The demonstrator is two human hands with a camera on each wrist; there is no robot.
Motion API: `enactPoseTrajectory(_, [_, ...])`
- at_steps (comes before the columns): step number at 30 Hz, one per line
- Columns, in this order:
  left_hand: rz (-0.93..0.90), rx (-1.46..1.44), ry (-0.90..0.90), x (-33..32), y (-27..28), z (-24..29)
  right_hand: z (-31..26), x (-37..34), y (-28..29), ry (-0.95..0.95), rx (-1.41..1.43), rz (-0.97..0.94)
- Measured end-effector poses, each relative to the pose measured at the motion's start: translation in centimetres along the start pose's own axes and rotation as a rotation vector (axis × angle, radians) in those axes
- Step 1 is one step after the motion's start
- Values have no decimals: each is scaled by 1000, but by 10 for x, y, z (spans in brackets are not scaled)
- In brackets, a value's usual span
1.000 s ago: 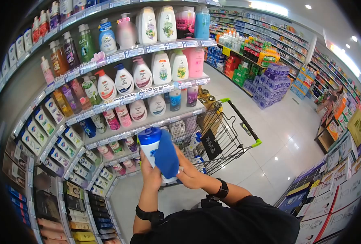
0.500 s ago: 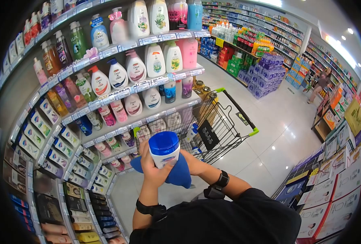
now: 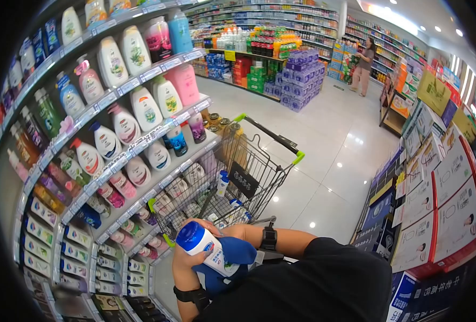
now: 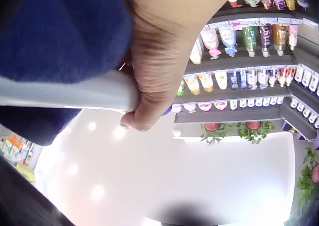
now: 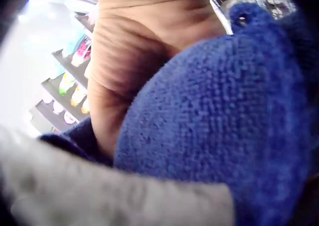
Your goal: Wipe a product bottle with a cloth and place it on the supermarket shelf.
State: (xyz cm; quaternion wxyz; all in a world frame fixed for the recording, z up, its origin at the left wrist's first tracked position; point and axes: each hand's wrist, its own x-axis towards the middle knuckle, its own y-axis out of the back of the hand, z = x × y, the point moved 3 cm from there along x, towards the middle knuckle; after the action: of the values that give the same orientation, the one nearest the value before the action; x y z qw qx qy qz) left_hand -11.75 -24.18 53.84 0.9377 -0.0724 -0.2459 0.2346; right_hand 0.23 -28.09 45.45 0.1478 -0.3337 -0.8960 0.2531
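In the lower middle of the head view, a white body-wash bottle (image 3: 215, 256) with a blue flip cap (image 3: 190, 235) is leaning with its cap toward the upper left. The left hand (image 3: 183, 261) is gripping it from the left side, and in the left wrist view its thumb (image 4: 152, 106) is bending over the bottle's edge; its other fingers are not showing clearly. The right hand (image 3: 232, 231) is holding a blue terry cloth (image 3: 239, 250) against the bottle's right side; its thumb is bending down beside the cloth in the right wrist view, while its fingertips, as far as the blurred close view allows, are lying out of sight. A black band (image 3: 269, 238) is encircling the right wrist. Above the hands, a wire shopping cart (image 3: 298, 156) is standing at centre, carrying a blue-capped bottle (image 3: 223, 183) and a black sign (image 3: 244, 182). Shelving (image 3: 136, 75) is filling the left of the frame, bearing Dove pump bottles (image 3: 125, 125) among others. Purple-wrapped packs (image 3: 303, 80) are standing stacked at upper centre, a person (image 3: 363, 67) is standing at upper right, and white cartons (image 3: 452, 209) are occupying the right edge.
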Motion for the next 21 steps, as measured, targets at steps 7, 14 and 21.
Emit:
enactPoseTrajectory(7, [-101,-112,-16,-1,3,-11,35,-10,29,53,74,93])
enactPoseTrajectory(14, [322,191,-56,-6,23,-19,-30,21,15,94,-812,357])
enactPoseTrajectory(21, [708,253,-124,-13,41,-27,-44,23,-24,354,-1064,795])
